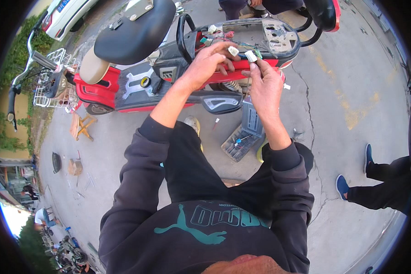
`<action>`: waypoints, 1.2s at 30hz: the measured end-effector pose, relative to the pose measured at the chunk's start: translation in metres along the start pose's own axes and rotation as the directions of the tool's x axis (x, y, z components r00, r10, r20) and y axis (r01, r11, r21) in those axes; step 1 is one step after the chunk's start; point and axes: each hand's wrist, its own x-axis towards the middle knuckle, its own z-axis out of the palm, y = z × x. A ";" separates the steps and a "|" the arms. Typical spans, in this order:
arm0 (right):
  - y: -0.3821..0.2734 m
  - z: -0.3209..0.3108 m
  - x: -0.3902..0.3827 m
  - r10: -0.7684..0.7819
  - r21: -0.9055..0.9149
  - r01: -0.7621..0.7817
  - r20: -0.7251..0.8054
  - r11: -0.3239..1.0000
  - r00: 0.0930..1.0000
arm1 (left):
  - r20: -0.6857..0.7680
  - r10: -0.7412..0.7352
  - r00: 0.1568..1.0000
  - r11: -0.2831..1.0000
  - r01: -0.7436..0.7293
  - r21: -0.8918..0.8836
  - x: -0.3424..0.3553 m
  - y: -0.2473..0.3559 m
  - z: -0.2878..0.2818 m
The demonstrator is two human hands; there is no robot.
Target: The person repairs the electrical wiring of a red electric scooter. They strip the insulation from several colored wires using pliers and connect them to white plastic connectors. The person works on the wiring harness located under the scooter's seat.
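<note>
A red electric scooter [93, 92] stands sideways in front of me, its rear body uncovered and wiring showing. Over that opening, my left hand [209, 64] has a white plastic wire connector [233, 50] at its fingertips. A second white wire connector [250, 56] is pinched between the thumb and fingers of my right hand [266, 84], a short gap away from the first. The two connectors are apart. Coloured wires [228, 35] lie in the opening behind my hands. Thin leads by my right fingers are partly hidden.
An open grey toolbox [241, 142] lies on the ground between my feet. The black seat [134, 36] is tipped forward on the scooter. A roll of tape [145, 82] rests on the footboard. Someone in blue shoes [342, 186] stands at right; another person [235, 8] is beyond the scooter.
</note>
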 end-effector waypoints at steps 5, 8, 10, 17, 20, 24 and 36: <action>0.027 0.007 0.004 -0.077 -0.056 0.076 -0.020 0.996 0.997 | -0.126 -0.092 0.988 0.941 0.045 -0.335 0.003 -0.020 0.017; 0.030 0.011 -0.002 -0.083 -0.082 0.078 -0.053 0.994 0.995 | -0.124 -0.085 0.989 0.874 0.014 -0.486 0.005 -0.029 0.028; 0.041 0.014 0.001 -0.158 -0.092 0.152 -0.064 0.984 0.985 | -0.096 -0.058 0.994 0.850 -0.002 -0.527 0.000 -0.031 0.030; 0.032 0.006 -0.003 -0.007 0.000 0.007 0.020 1.000 1.000 | -0.175 -0.045 0.983 0.899 -0.037 -0.436 0.000 -0.037 0.034; 0.035 0.004 -0.003 -0.051 0.056 0.049 0.035 0.997 0.998 | -0.130 -0.041 0.991 0.872 -0.028 -0.488 0.000 -0.039 0.029; 0.035 0.002 -0.004 -0.051 0.140 0.043 0.050 0.989 0.997 | -0.114 -0.017 0.993 0.869 -0.042 -0.494 0.001 -0.041 0.028; 0.034 0.000 -0.005 -0.138 -0.094 0.135 -0.021 0.986 0.990 | -0.076 -0.003 0.997 0.812 -0.042 -0.583 0.003 -0.045 0.027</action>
